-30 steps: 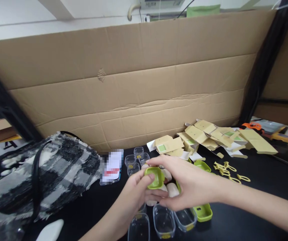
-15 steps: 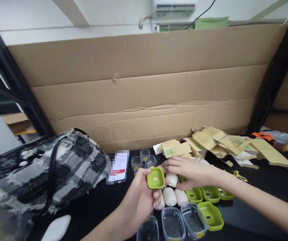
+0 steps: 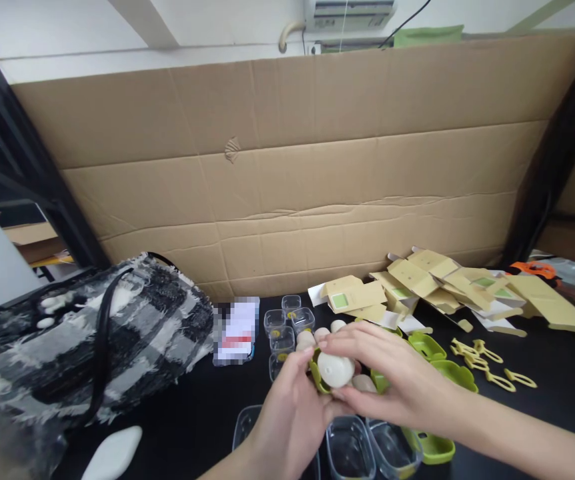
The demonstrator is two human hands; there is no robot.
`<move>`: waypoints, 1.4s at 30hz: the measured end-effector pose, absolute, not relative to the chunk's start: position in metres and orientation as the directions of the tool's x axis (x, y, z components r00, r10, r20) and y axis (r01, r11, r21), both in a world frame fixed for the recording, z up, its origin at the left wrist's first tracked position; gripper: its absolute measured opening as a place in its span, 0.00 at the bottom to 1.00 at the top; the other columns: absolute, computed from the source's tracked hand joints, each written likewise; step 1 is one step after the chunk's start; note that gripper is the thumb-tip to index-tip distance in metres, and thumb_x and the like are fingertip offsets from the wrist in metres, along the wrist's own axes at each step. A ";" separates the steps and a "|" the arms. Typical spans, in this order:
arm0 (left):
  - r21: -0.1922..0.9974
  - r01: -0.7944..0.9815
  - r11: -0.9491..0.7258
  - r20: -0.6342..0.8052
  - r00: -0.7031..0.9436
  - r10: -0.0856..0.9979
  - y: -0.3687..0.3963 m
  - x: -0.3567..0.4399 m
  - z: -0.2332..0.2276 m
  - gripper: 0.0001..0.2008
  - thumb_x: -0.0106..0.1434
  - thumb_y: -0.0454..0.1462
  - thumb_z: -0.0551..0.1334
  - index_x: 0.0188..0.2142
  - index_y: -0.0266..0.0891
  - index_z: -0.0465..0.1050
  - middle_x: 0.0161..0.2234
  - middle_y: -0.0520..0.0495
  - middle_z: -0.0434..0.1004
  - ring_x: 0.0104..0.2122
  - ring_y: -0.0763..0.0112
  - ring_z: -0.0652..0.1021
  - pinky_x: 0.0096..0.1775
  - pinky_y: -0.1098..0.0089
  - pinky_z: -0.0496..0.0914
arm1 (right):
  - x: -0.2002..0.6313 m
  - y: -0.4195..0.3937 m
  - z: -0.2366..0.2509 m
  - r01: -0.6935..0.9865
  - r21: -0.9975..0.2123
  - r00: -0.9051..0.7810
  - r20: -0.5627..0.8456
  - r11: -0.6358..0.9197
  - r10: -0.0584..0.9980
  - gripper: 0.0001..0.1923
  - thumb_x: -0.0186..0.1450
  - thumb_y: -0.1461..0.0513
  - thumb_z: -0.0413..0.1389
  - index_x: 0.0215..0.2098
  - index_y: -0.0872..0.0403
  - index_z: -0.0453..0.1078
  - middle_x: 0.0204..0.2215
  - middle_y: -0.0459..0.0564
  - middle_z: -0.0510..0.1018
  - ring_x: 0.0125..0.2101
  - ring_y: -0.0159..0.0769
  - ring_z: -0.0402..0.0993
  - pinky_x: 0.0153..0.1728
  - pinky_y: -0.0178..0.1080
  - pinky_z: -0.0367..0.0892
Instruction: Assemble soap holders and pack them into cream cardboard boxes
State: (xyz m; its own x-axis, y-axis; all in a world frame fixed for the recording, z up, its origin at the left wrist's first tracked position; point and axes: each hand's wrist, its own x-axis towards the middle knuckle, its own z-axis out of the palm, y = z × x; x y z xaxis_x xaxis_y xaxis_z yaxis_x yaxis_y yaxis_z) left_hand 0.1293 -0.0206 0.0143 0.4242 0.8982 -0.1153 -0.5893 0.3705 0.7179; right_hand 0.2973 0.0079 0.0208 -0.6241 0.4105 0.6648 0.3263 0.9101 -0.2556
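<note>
My left hand (image 3: 295, 407) grips a small green plastic cap (image 3: 319, 373), its open side turned to the right. My right hand (image 3: 385, 373) has its fingers closed round a white rounded piece (image 3: 336, 369), which meets the mouth of the cap. Whether it sits inside the cap I cannot tell. Behind and below the hands lie more off-white rounded pieces (image 3: 364, 383), partly hidden. Clear plastic containers (image 3: 350, 447) stand just in front of the hands. More green caps (image 3: 455, 377) lie beyond my right forearm, and some are covered by it.
Small clear containers (image 3: 282, 339) and a phone (image 3: 237, 331) are left of centre. Flattened cartons (image 3: 417, 277) pile up at the back right, near yellow loops (image 3: 500, 381). A checked bag (image 3: 157, 333) and a white object (image 3: 113, 455) lie left. A cardboard wall (image 3: 287, 180) closes the back.
My right hand has lifted a white rounded piece from the group and brought it against the green cap. My left hand has turned the cap's opening rightward.
</note>
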 end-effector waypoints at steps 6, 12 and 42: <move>0.655 -0.647 0.390 -0.050 0.479 0.877 -0.022 0.129 0.012 0.12 0.59 0.35 0.56 0.43 0.37 0.71 0.40 0.44 0.78 0.42 0.60 0.76 0.43 0.63 0.67 | 0.296 0.003 0.018 0.385 -0.112 -0.621 0.703 0.916 0.347 0.22 0.62 0.67 0.55 0.55 0.53 0.64 0.46 0.53 0.76 0.44 0.42 0.71 0.43 0.45 0.69; 0.611 -0.668 0.425 -0.004 0.534 0.845 -0.024 0.128 0.013 0.17 0.56 0.33 0.59 0.46 0.41 0.71 0.42 0.47 0.78 0.46 0.59 0.74 0.48 0.62 0.64 | 0.294 -0.004 0.022 0.403 -0.136 -0.626 0.680 0.905 0.381 0.25 0.63 0.66 0.53 0.59 0.55 0.61 0.49 0.56 0.75 0.48 0.42 0.71 0.46 0.44 0.69; 0.931 -0.287 0.225 -0.041 0.531 0.846 -0.022 0.123 0.023 0.16 0.57 0.48 0.65 0.32 0.35 0.72 0.24 0.53 0.67 0.18 0.80 0.67 0.21 0.77 0.65 | 0.304 -0.005 0.037 0.240 -0.491 -0.627 0.581 0.838 0.520 0.22 0.63 0.64 0.60 0.55 0.52 0.64 0.49 0.53 0.77 0.48 0.37 0.75 0.46 0.36 0.71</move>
